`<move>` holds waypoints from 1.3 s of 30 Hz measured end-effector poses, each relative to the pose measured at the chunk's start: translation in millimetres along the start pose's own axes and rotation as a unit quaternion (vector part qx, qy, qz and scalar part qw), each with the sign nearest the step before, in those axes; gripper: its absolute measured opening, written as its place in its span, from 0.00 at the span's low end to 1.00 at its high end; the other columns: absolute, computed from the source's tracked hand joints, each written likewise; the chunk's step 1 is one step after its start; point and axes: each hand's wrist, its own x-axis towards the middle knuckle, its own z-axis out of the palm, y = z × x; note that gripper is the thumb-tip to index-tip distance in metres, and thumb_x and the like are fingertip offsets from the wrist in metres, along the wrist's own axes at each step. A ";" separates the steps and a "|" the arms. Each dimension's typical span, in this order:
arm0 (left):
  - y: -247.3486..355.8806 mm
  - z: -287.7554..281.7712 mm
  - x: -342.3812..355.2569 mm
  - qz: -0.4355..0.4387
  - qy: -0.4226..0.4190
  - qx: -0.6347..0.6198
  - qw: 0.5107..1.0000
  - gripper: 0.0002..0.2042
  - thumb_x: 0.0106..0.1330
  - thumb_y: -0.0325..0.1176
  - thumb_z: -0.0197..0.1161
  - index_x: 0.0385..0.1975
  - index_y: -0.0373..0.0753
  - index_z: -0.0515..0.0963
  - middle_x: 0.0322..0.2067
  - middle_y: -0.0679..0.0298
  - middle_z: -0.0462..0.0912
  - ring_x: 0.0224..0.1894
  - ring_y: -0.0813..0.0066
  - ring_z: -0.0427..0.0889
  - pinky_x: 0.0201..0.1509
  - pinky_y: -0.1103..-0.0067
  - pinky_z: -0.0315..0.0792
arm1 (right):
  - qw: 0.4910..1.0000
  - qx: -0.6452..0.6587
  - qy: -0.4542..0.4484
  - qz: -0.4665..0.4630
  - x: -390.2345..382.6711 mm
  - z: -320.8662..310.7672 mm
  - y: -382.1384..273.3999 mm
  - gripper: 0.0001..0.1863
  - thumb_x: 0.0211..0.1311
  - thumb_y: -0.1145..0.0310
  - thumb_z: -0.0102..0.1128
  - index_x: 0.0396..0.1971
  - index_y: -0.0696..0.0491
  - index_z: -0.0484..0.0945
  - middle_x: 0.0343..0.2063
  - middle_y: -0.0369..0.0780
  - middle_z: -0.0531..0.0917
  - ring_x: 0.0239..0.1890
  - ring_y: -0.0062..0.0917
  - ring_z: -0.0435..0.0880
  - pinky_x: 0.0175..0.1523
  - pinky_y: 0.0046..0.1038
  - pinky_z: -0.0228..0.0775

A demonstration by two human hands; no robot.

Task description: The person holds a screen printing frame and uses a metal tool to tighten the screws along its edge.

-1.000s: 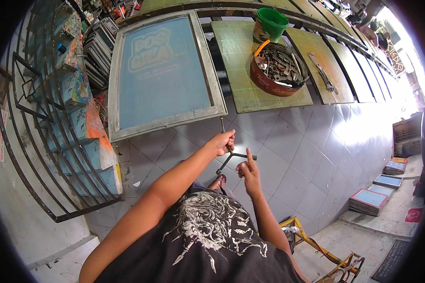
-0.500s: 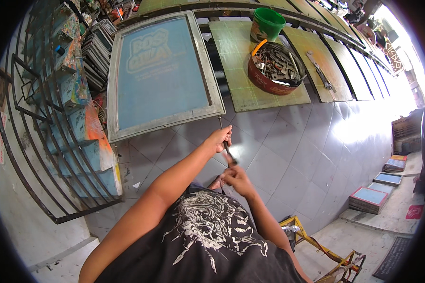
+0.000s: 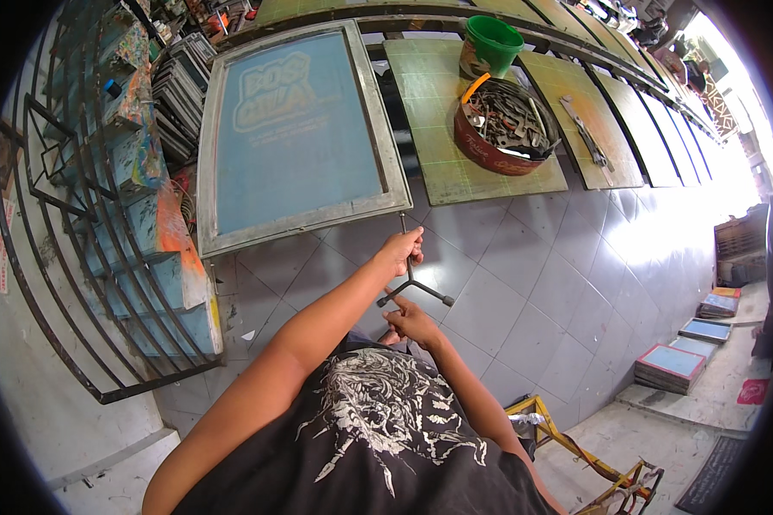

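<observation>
My left hand [image 3: 400,251] is closed around the shaft of a dark three-armed Y socket wrench [image 3: 412,281]. The shaft's far tip reaches the near right corner of a screen printing frame [image 3: 305,220], which has a pale worn border and blue mesh with lighter lettering. Two arms of the wrench fork out toward me below the left hand. My right hand [image 3: 414,326] is just under the fork, its index finger stretched to the wrench's left arm and the other fingers curled, holding nothing. The exact contact at the frame's corner is too small to make out.
Right of the frame, a round dark-red tin [image 3: 500,159] of metal parts and a green bucket [image 3: 491,43] stand on a greenish board [image 3: 438,176]. A utility knife-like tool [image 3: 586,133] lies on another board. A black metal rack [image 3: 103,292] curves along the left; a yellow frame [image 3: 575,442] stands lower right.
The wrench's forked end has turned and both arms now show clearly. My right hand has shifted slightly left and down, with its index finger extended. The left hand keeps its grip.
</observation>
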 end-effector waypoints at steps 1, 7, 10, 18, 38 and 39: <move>0.5 -1.3 -1.4 0.000 -0.014 0.003 1.000 0.14 0.65 0.41 0.57 0.21 0.42 0.68 0.12 0.75 0.62 0.13 0.85 0.61 0.21 0.81 0.65 | 0.998 0.006 -0.050 0.024 -11.8 4.3 -18.3 0.35 0.61 0.70 0.55 0.67 0.49 0.52 0.18 0.28 0.65 0.18 0.11 0.62 0.26 0.17 0.63; 8.3 5.4 -13.4 -0.019 -0.069 -0.034 0.997 0.13 0.65 0.40 0.59 0.22 0.42 0.67 0.12 0.75 0.62 0.13 0.85 0.61 0.20 0.81 0.63 | 0.993 0.070 -0.066 -0.066 -45.1 -13.4 -21.4 0.32 0.65 0.67 0.51 0.67 0.49 0.51 0.18 0.27 0.61 0.19 0.11 0.60 0.30 0.17 0.67; 3.4 1.3 -3.7 -0.034 -0.076 -0.071 0.994 0.13 0.65 0.40 0.59 0.22 0.42 0.67 0.12 0.74 0.62 0.14 0.85 0.61 0.21 0.81 0.62 | 0.963 0.240 -0.070 -0.104 -43.8 -6.8 -12.8 0.28 0.68 0.62 0.48 0.64 0.52 0.57 0.20 0.29 0.66 0.21 0.13 0.66 0.32 0.18 0.69; -14.6 -0.6 -23.3 0.005 -0.116 0.023 0.993 0.14 0.67 0.43 0.55 0.23 0.44 0.67 0.19 0.72 0.69 0.26 0.77 0.75 0.30 0.79 0.70 | 0.850 0.526 0.006 0.044 -27.7 -16.6 -23.6 0.17 0.68 0.53 0.47 0.34 0.53 0.73 0.23 0.33 0.75 0.23 0.19 0.74 0.29 0.19 0.68; -29.6 -1.8 -23.4 -0.042 -0.158 -0.085 0.983 0.16 0.68 0.46 0.52 0.19 0.46 0.65 0.19 0.71 0.68 0.26 0.75 0.72 0.32 0.71 0.73 | 0.874 -0.330 0.312 -0.172 -38.6 -21.3 21.1 0.26 0.58 0.65 0.57 0.58 0.53 0.68 0.23 0.41 0.80 0.26 0.31 0.79 0.32 0.28 0.71; -29.2 -1.3 -23.6 -0.045 -0.157 -0.088 0.983 0.16 0.68 0.46 0.52 0.19 0.46 0.65 0.19 0.71 0.67 0.26 0.75 0.72 0.32 0.71 0.73 | 0.843 -0.381 0.321 -0.205 -46.2 -18.2 16.0 0.28 0.57 0.65 0.58 0.59 0.52 0.67 0.24 0.42 0.80 0.26 0.32 0.80 0.32 0.29 0.71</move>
